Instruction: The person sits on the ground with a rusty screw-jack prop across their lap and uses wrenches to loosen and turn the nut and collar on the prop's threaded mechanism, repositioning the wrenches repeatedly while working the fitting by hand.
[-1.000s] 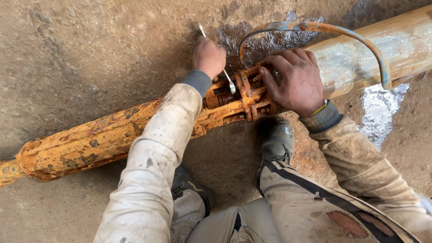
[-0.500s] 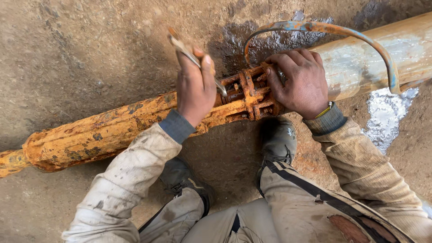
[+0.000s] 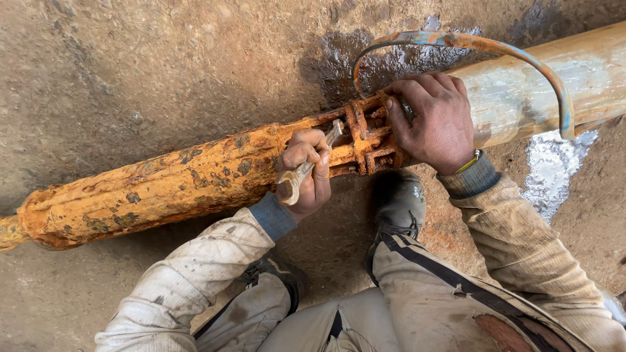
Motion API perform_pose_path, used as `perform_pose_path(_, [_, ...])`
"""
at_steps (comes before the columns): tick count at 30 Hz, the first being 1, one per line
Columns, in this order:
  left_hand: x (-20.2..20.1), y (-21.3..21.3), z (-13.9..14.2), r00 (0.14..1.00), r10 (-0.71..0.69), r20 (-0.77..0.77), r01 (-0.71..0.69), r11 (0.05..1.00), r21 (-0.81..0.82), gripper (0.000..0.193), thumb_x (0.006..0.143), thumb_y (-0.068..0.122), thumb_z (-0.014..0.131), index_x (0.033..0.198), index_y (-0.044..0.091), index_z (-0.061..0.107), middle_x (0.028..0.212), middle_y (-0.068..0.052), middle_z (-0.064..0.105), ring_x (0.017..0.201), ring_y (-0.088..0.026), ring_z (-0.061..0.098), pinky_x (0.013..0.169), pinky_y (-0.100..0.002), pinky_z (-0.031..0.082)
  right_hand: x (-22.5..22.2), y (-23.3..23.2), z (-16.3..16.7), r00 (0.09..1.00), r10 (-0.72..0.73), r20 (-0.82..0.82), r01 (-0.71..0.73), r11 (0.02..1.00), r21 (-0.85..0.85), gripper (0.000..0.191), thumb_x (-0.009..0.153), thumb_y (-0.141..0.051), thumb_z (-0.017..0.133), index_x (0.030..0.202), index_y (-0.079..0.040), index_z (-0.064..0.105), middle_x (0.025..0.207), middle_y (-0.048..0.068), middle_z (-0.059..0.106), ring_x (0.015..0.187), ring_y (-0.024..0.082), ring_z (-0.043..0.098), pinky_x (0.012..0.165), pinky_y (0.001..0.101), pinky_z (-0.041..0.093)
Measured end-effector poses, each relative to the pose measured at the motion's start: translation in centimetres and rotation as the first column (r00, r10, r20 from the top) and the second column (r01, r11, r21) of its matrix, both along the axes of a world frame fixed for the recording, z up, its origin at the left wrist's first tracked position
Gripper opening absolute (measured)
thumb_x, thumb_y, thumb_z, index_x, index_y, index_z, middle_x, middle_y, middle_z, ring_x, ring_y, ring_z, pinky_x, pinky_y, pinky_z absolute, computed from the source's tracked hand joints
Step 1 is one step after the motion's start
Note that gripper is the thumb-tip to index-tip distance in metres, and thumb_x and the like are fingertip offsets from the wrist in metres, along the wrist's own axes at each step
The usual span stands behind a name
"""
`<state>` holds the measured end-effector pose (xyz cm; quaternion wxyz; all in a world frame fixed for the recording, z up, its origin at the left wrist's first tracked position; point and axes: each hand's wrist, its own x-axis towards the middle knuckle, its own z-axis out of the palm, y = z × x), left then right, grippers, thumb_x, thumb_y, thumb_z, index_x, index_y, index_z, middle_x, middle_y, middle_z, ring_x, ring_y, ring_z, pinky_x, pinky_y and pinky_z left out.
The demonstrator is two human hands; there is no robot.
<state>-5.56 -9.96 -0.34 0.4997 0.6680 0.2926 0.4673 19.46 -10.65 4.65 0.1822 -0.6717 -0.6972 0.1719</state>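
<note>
Left hand (image 3: 305,175) closed tight around a wrench (image 3: 306,168), its head set against the rusty bolted joint (image 3: 366,140) of the pipe (image 3: 195,176) lying on the ground. Right hand (image 3: 433,117) pressed flat over the joint, gripping nothing visible. Bolts apparently still in place, joint not yet apart.

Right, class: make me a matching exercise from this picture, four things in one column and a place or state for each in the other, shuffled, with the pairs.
Things:
1. left hand
2. right hand
3. curved bar
4. boot

Places or states:
A. arches over the pale pipe
B. on the ground below the flange
C. gripping a rusty tool
D. resting on the flange bolts

Pairs: 1-C, 2-D, 3-A, 4-B
</note>
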Motion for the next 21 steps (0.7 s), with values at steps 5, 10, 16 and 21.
perform_pose_path(5, [0.7, 1.7, 0.8, 0.982, -0.072, -0.177, 0.073, 0.997, 0.001, 0.018, 0.105, -0.003, 0.050, 0.103, 0.010, 0.038, 0.101, -0.013, 0.054, 0.077, -0.018, 0.060, 0.063, -0.030, 0.052, 0.0, -0.1, -0.1, 1.000, 0.007, 0.003, -0.007, 1.000, 0.005, 0.015, 0.104, -0.020, 0.068, 0.115, -0.011, 0.073, 0.120, 0.007, 0.072, 0.113, 0.031, 0.064, 0.105, 0.0464, 0.045])
perform_pose_path(10, [5.0, 10.2, -3.3, 0.828, 0.014, -0.561, -0.171, 0.958, -0.229, 0.014, 0.110, 0.010, 0.043, 0.119, 0.000, 0.041, 0.077, -0.003, 0.057, 0.053, -0.012, 0.061, 0.040, -0.024, 0.050, 0.0, -0.2, -0.1, 0.999, 0.013, 0.035, -0.012, 1.000, -0.028, 0.016, 0.103, -0.019, 0.068, 0.115, -0.011, 0.075, 0.117, 0.007, 0.073, 0.112, 0.032, 0.064, 0.102, 0.0468, 0.045])
perform_pose_path(16, [5.2, 13.5, -9.0, 0.610, -0.391, -0.689, -0.349, 0.648, -0.677, 0.037, 0.108, 0.022, 0.048, 0.131, -0.006, 0.043, 0.075, -0.002, 0.058, 0.052, -0.011, 0.054, 0.038, -0.025, 0.045, -0.1, -0.1, -0.1, 1.000, 0.002, -0.012, -0.002, 1.000, 0.006, 0.016, 0.106, -0.021, 0.067, 0.115, -0.009, 0.073, 0.121, 0.007, 0.073, 0.115, 0.031, 0.064, 0.103, 0.0455, 0.045])
perform_pose_path(21, [5.0, 13.1, -9.1, 0.597, -0.347, -0.723, -0.387, 0.665, -0.639, 0.032, 0.104, 0.016, 0.053, 0.124, -0.008, 0.046, 0.079, -0.002, 0.061, 0.054, -0.009, 0.058, 0.042, -0.023, 0.051, 0.1, -0.2, -0.3, 1.000, 0.014, 0.016, -0.014, 1.000, 0.004, 0.016, 0.104, -0.020, 0.068, 0.114, -0.010, 0.074, 0.118, 0.008, 0.073, 0.113, 0.031, 0.064, 0.102, 0.0462, 0.045])
